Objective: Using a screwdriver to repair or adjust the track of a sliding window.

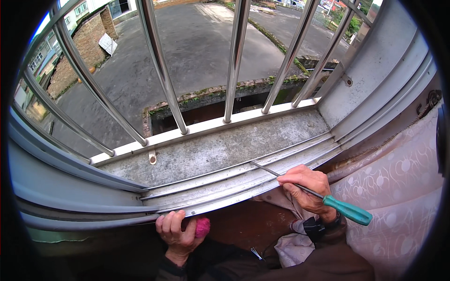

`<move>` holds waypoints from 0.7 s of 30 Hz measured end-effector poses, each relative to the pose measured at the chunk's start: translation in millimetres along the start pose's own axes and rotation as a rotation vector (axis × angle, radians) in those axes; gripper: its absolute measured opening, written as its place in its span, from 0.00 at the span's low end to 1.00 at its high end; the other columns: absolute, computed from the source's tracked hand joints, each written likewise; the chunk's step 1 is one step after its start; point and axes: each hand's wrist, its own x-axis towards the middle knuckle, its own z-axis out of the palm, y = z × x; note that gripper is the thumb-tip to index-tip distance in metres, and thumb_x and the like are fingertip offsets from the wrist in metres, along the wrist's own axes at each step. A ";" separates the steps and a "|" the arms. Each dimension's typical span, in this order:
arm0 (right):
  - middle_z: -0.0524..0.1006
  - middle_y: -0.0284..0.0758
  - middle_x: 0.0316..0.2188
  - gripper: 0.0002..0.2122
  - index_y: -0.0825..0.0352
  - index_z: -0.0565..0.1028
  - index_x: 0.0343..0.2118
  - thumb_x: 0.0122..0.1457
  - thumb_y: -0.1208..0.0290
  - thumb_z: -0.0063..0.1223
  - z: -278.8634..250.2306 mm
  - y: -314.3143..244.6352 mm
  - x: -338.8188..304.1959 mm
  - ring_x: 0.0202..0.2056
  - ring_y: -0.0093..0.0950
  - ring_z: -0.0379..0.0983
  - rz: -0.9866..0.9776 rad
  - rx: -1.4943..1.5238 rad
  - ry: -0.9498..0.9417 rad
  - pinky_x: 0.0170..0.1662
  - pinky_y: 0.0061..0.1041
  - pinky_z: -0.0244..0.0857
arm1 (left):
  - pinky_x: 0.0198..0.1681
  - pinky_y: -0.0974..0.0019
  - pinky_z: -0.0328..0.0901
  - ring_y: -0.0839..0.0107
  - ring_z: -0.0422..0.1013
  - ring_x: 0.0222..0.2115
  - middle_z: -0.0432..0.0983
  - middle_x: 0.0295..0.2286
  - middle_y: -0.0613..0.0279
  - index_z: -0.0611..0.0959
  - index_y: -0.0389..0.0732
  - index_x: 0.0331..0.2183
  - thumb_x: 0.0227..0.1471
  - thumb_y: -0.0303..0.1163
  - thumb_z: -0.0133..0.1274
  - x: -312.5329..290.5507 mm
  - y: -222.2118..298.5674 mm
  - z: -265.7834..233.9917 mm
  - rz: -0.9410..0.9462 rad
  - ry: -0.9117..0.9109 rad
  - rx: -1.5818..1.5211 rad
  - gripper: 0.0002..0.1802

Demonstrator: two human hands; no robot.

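Note:
My right hand (307, 188) grips a screwdriver by its long dark shaft, with the green handle (348, 210) sticking out past the palm to the lower right. The shaft's tip reaches into the metal window track (225, 180), near the track's outer rail. At the near edge of the frame, my left hand (177, 232) is closed, its fingertips resting by the track. A bright pink, fuzzy cloth (202, 227) is bunched at that hand's thumb side. How much of the cloth lies inside the palm is hidden.
Beyond the track runs a stained concrete sill (225, 145), bounded by upright metal bars (236, 61). A grey sliding sash (79, 187) stands at the left. Patterned pale curtain (398, 187) hangs at the right, close to my right arm. Outside lies a flat dark roof (197, 42).

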 end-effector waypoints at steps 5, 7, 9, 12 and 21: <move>0.81 0.38 0.29 0.08 0.68 0.82 0.38 0.54 0.78 0.65 5.1 -3.4 -5.1 0.32 0.34 0.80 -0.119 -0.005 -0.013 0.33 0.29 0.73 | 0.55 0.50 0.58 0.60 0.65 0.48 0.69 0.43 0.62 0.83 0.53 0.23 0.51 0.50 0.60 2.7 2.2 -0.9 -0.005 -0.005 0.011 0.14; 0.81 0.39 0.31 0.10 0.68 0.82 0.38 0.53 0.80 0.65 11.3 -8.6 -1.7 0.32 0.35 0.80 -0.123 -0.007 -0.037 0.34 0.29 0.74 | 0.55 0.50 0.59 0.60 0.65 0.48 0.69 0.43 0.62 0.83 0.53 0.23 0.51 0.50 0.60 3.8 3.3 -1.2 -0.003 -0.005 0.012 0.14; 0.81 0.39 0.31 0.10 0.68 0.81 0.39 0.53 0.81 0.64 14.1 -9.3 0.1 0.31 0.36 0.80 -0.116 0.004 -0.037 0.35 0.30 0.74 | 0.55 0.50 0.59 0.60 0.65 0.48 0.69 0.43 0.61 0.83 0.53 0.23 0.50 0.50 0.60 2.5 2.6 -1.3 -0.004 -0.008 0.020 0.14; 0.81 0.39 0.30 0.09 0.68 0.81 0.38 0.53 0.81 0.63 3.8 2.6 -3.1 0.31 0.36 0.80 -0.130 -0.075 0.010 0.34 0.30 0.74 | 0.55 0.49 0.59 0.60 0.65 0.48 0.69 0.43 0.61 0.83 0.53 0.23 0.50 0.50 0.60 0.3 1.2 -1.8 0.008 -0.025 0.026 0.14; 0.80 0.37 0.32 0.11 0.67 0.81 0.40 0.52 0.81 0.64 7.9 -0.4 -5.4 0.32 0.35 0.79 -0.174 -0.035 -0.015 0.35 0.29 0.73 | 0.57 0.49 0.57 0.60 0.65 0.48 0.69 0.43 0.61 0.83 0.53 0.23 0.50 0.50 0.60 4.1 2.0 -2.2 0.020 -0.009 0.021 0.14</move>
